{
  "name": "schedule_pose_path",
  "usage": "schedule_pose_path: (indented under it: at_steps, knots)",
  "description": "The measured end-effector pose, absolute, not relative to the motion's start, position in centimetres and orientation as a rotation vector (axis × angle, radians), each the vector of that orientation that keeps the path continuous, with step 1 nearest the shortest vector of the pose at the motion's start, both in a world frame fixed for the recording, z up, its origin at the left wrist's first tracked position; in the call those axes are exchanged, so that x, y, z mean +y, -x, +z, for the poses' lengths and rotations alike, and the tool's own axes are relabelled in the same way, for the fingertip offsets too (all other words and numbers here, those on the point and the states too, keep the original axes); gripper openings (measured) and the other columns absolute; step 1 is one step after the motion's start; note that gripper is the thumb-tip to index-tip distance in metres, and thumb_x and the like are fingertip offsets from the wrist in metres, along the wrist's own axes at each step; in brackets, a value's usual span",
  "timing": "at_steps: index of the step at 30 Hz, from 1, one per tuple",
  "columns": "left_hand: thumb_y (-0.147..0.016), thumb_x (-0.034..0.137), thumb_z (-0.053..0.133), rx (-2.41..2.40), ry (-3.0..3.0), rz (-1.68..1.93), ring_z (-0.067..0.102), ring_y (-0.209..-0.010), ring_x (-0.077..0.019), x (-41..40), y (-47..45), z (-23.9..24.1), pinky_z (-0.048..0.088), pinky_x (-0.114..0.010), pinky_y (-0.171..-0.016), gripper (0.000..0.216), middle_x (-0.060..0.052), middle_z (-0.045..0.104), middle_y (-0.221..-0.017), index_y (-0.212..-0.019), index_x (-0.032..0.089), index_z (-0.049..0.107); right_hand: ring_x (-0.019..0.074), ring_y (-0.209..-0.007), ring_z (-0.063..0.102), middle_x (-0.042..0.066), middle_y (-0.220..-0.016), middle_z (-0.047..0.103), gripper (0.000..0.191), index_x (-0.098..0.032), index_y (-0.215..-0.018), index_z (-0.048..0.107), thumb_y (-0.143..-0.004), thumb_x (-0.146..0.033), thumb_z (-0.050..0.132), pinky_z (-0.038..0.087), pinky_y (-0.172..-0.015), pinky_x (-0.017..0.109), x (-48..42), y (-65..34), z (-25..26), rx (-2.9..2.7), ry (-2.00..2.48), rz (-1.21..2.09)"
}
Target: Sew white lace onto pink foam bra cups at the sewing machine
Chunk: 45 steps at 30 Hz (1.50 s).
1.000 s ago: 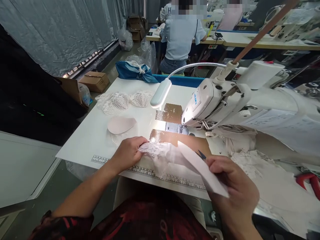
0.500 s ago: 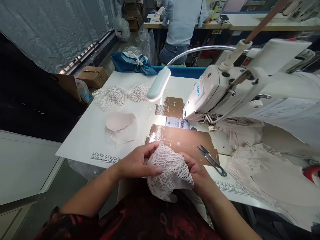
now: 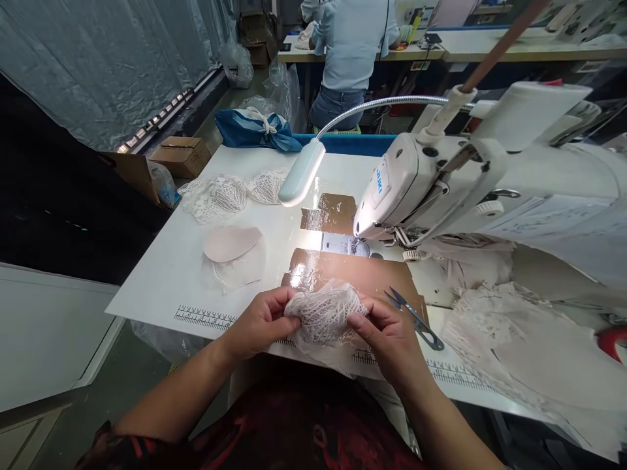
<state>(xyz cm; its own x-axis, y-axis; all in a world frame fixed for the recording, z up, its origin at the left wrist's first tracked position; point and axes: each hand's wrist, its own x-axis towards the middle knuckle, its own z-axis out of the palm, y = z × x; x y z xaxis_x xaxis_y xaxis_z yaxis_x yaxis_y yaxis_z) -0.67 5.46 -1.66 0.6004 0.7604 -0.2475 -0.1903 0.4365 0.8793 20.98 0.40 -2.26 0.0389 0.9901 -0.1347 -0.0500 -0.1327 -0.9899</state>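
A white lace bra cup [image 3: 327, 316] is stretched between my two hands at the table's near edge. My left hand [image 3: 267, 321] pinches its left side between thumb and fingers. On the other side, my right hand [image 3: 392, 329] grips the right edge, thumb on top. Beyond the cup lies a brown taped cardboard sheet [image 3: 362, 271], just in front of the sewing machine [image 3: 392, 183]. Thread snips [image 3: 416, 320] rest beside my right hand, partly on the cardboard. To the left, a beige oval pad [image 3: 232, 243] lies over a piece of sheer lace-edged fabric [image 3: 240, 271].
Joined lace cups [image 3: 215, 196] lie at the table's back left, near a blue tied bundle [image 3: 259, 129]. A lamp [image 3: 304, 173] on a bent neck hangs over the table. Lace and beige fabric pieces [image 3: 533, 352] pile up at right. Another person [image 3: 350, 46] sits at a table ahead.
Both hands have turned the lace cup, from hanging upright near my body to lying flatter and wider over the table edge. My right thumb now shows on top of it.
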Motion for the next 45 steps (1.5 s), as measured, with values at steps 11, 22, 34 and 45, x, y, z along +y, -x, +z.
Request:
schedule_pose_path:
  at_steps: [11,22,34,45]
  knots:
    - [-0.071,0.036,0.072,0.528,-0.403,0.612,0.063,-0.094,-0.0249,3.2,-2.5,-1.6,0.049,-0.033,-0.083,0.053,-0.011,0.068,-0.099,-0.117,0.014,0.058,0.0124,-0.063,0.047,-0.001,-0.064,0.054,0.025,-0.02,-0.057,0.06,-0.076,-0.032,0.071,0.041,-0.061,0.027,0.5,-19.5,-2.1,-0.987,1.158,1.271]
    - [-0.075,0.015,0.065,0.766,-1.016,0.838,0.057,-0.068,-0.0124,4.7,2.6,-1.1,0.046,-0.022,-0.062,0.005,-0.001,0.06,-0.075,-0.074,0.016,0.06,0.0122,-0.058,0.052,-0.002,-0.061,0.059,0.023,-0.021,-0.063,0.063,-0.068,-0.038,0.077,0.045,-0.057,0.026,0.9,-21.2,-1.1,-0.724,1.129,1.367]
    - [-0.08,0.036,0.067,0.643,-1.603,0.414,0.047,-0.065,-0.0111,6.9,-0.5,0.9,0.039,-0.021,-0.057,0.025,0.001,0.053,-0.072,-0.088,0.013,0.062,0.0167,-0.072,0.06,0.003,-0.078,0.067,0.012,-0.021,-0.071,0.065,-0.081,-0.029,0.066,0.048,-0.062,0.028,1.0,-19.4,0.4,-1.547,1.306,0.907]
    - [-0.08,0.035,0.068,0.599,-1.508,0.393,0.054,-0.078,-0.0159,7.7,-0.8,2.1,0.044,-0.025,-0.069,0.028,-0.004,0.06,-0.086,-0.096,0.012,0.065,0.0151,-0.067,0.062,0.001,-0.076,0.069,0.013,-0.022,-0.071,0.062,-0.083,-0.025,0.063,0.047,-0.06,0.027,1.1,-19.9,0.3,-1.523,1.346,0.763]
